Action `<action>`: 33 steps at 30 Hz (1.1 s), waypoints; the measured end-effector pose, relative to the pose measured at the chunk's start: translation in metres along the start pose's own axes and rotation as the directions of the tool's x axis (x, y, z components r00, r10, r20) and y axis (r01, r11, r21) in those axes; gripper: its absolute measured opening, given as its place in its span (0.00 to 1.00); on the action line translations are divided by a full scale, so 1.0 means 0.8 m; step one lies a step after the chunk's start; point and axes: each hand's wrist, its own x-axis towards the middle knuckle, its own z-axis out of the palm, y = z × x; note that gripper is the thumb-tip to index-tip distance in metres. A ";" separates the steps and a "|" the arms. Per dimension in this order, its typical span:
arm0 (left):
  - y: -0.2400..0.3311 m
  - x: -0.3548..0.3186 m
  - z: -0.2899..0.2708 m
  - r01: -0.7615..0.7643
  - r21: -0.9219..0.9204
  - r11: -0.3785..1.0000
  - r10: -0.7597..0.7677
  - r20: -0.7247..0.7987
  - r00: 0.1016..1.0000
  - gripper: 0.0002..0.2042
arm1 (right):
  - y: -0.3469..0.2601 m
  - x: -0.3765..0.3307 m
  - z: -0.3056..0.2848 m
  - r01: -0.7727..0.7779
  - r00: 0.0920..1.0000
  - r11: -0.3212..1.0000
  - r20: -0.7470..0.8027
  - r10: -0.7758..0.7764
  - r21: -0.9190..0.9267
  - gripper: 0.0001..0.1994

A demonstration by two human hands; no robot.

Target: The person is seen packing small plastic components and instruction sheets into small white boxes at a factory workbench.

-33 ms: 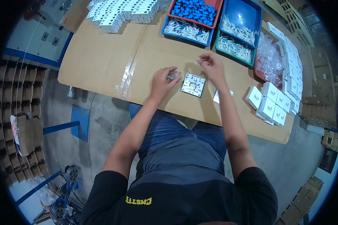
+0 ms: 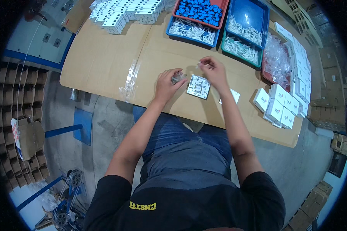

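My left hand (image 2: 166, 85) is closed round a small clear plastic packet (image 2: 177, 78), its contents hard to make out. Just right of it, a square white plate (image 2: 198, 87) with dark edges and small fittings on its face lies flat on the cardboard-covered table (image 2: 115, 73). Beyond the plate's upper right corner, my right hand (image 2: 215, 72) is raised with thumb and finger pinched on a small whitish piece (image 2: 199, 65), too small to name. A flat white square piece (image 2: 234, 96) lies partly under my right forearm.
At the back stand a red tray of blue parts (image 2: 200, 11), a blue tray of white plugs (image 2: 191, 32) and a green tray of similar pieces (image 2: 241, 50). Clear bags (image 2: 277, 59) fill a red tray at right, beside stacked white boxes (image 2: 281, 104). More boxes (image 2: 129, 13) stand back left.
My right hand has shifted slightly left, bringing the small whitish piece closer to the packet in my left hand. The left hand has stayed put.
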 end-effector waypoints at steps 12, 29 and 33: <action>-0.009 -0.002 0.007 0.018 -0.104 0.994 -0.022 -0.034 0.999 0.22 | -0.007 -0.018 0.029 0.081 0.990 0.987 0.125 -0.064 -0.138 0.08; -0.007 0.002 0.009 0.027 -0.040 0.999 -0.029 -0.048 0.998 0.21 | 0.052 0.200 -0.301 -0.315 0.837 0.559 -0.503 -0.218 -0.767 0.12; -0.003 0.000 0.009 0.033 -0.047 0.998 -0.035 -0.053 0.998 0.21 | 0.060 0.213 -0.300 -0.319 0.872 0.450 -0.444 -0.204 -0.834 0.13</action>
